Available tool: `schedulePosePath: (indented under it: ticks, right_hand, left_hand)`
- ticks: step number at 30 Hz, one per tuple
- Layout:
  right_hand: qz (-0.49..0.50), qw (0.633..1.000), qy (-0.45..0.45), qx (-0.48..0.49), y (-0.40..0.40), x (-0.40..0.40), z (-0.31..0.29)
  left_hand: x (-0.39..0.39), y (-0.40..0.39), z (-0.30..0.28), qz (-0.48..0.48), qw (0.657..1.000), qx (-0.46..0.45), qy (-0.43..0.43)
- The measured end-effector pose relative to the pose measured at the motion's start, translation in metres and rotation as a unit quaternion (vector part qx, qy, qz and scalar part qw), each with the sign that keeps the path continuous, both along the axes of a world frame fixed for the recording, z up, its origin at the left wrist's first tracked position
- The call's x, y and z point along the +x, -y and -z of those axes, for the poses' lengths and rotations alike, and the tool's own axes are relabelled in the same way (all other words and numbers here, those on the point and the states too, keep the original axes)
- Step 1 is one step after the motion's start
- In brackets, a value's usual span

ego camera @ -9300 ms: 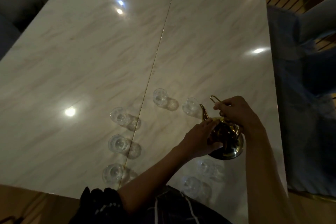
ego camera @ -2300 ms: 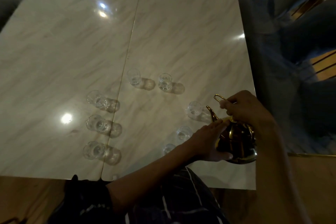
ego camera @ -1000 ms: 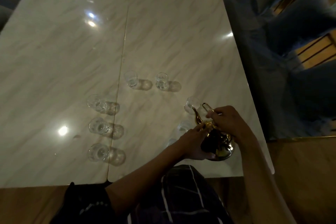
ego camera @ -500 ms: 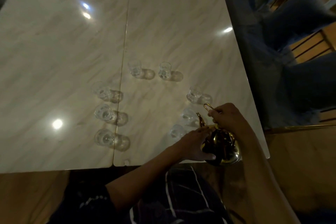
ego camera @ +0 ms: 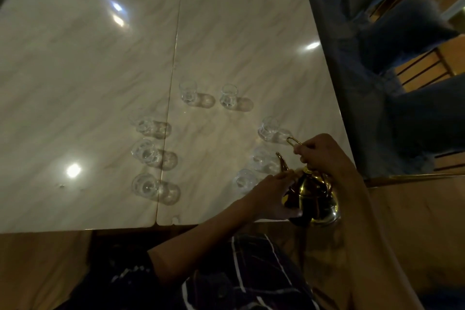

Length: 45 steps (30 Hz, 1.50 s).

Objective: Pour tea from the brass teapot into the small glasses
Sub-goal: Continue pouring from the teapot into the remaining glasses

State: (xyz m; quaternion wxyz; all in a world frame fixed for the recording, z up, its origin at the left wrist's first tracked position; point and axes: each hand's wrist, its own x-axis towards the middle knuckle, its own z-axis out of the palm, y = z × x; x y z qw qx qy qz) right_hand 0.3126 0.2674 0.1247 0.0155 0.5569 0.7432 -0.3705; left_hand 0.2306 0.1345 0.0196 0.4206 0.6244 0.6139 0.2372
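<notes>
The brass teapot hangs over the table's near right corner, spout pointing up-left. My right hand grips its thin wire handle from above. My left hand is pressed against the pot's left side. Just left of the spout stand a near glass, a middle glass and a far glass in a column. Two more glasses sit farther back, and a column of three is on the left. Whether the glasses hold liquid I cannot tell.
The pale marble table has a seam down its middle and its near edge lies close under the teapot. Blue upholstered chairs stand along the right side. Wooden floor shows below the table edge, and my dark striped shorts are at the bottom.
Over the last second the teapot with both hands drew back from the far right-column glass toward the table's near corner. The spout now stands by the middle and near glasses.
</notes>
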Motion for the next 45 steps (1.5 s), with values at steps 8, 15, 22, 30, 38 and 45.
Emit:
schedulePosePath:
  ticks: [8, 15, 22, 30, 38, 45]
  right_hand:
    - [0.000, 1.000, -0.002, -0.007, -0.001, 0.001, -0.009]
    - [-0.009, 1.000, 0.015, 0.007, -0.002, 0.004, -0.026]
    - [0.000, 1.000, 0.015, 0.008, -0.001, 0.008, -0.039]
    - [-0.001, 1.000, 0.016, 0.005, 0.003, 0.012, -0.043]
    - [-0.006, 1.000, 0.022, 0.002, 0.006, 0.012, -0.046]
    - [-0.011, 0.999, 0.030, -0.001, 0.003, 0.011, -0.047]
  left_hand:
    - [0.001, 0.003, -0.008, -0.002, 1.000, 0.014, 0.010]
    - [0.002, 0.003, -0.029, -0.002, 0.997, 0.071, 0.018]
    - [0.007, 0.001, -0.041, 0.015, 0.995, 0.092, 0.019]
    - [0.011, 0.004, -0.038, 0.024, 0.995, 0.100, 0.016]
    - [0.010, 0.006, -0.041, 0.024, 0.993, 0.111, 0.015]
    - [0.011, 0.005, -0.043, 0.020, 0.993, 0.112, 0.024]
